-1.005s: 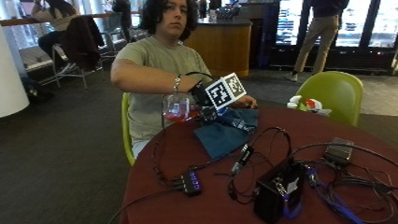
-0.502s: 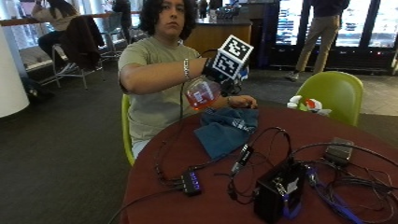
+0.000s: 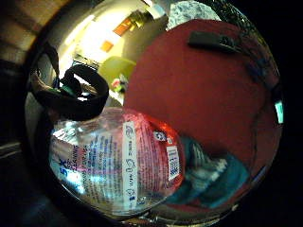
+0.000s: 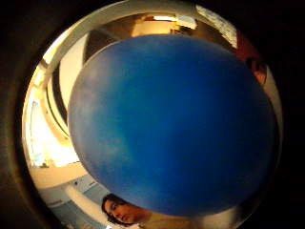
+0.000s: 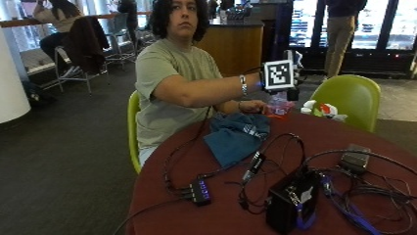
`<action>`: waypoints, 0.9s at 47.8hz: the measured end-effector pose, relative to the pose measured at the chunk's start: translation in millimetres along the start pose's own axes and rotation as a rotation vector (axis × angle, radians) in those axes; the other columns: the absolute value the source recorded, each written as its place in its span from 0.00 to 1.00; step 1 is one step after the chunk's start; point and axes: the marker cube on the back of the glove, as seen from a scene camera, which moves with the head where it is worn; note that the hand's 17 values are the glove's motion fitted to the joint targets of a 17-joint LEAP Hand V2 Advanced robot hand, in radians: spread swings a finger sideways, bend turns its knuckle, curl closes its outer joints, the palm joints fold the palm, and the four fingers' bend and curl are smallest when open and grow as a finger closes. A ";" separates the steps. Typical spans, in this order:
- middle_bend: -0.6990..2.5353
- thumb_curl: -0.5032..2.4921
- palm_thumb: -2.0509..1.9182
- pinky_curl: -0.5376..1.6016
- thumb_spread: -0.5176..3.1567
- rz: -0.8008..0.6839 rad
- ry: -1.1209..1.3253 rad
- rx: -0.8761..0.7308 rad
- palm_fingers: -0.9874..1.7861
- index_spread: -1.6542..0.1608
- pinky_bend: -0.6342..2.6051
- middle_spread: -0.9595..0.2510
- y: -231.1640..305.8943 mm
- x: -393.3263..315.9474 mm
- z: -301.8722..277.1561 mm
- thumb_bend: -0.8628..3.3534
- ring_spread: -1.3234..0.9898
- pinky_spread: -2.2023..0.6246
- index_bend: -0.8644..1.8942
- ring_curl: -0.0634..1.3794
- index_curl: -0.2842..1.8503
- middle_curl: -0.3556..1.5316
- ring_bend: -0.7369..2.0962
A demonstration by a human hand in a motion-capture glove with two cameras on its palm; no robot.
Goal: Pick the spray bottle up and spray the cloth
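A: Outside view: we see the right hand (image 5: 285, 78) raised over the table (image 5: 365, 142), cloth (image 5: 233, 137) on it beside the bare hand (image 5: 253, 105). Cables (image 5: 273, 156) and a black box (image 5: 290, 203) nearer us.

B: Little-finger view: the bottle (image 3: 118, 165) with clear liquid sits close to the palm above the cloth (image 3: 208, 177). Fingers: we can't tell. Bottle's axis unclear.

A: Thumb view: a blue surface (image 4: 171, 124) blocks almost everything.

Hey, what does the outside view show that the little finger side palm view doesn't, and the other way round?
Only the outside view shows the person, the gloved right hand raised above the table, the bare hand by the cloth, and the cables and black box. Only the little finger side palm view shows the bottle's label up close, with printed text and a barcode. Both show the bottle, the blue cloth lying on the red table, and a green chair behind it.
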 end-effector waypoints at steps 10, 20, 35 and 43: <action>0.38 0.42 0.79 0.43 0.24 -0.093 -0.030 0.072 0.80 0.78 0.28 0.71 -25.3 51.0 45.7 0.20 0.51 0.73 0.40 0.37 0.41 0.46 0.43; 0.38 0.42 0.79 0.43 0.25 -0.162 -0.053 0.005 0.81 0.78 0.28 0.72 -18.5 73.2 78.0 0.20 0.51 0.73 0.39 0.38 0.42 0.47 0.43; 0.38 0.42 0.78 0.44 0.24 -0.210 -0.105 0.173 0.83 0.78 0.30 0.70 -37.5 86.0 71.0 0.20 0.51 0.70 0.39 0.38 0.42 0.47 0.44; 0.38 0.42 0.78 0.44 0.24 -0.204 -0.045 0.064 0.83 0.77 0.31 0.70 -21.5 94.8 69.9 0.20 0.50 0.69 0.39 0.38 0.42 0.47 0.44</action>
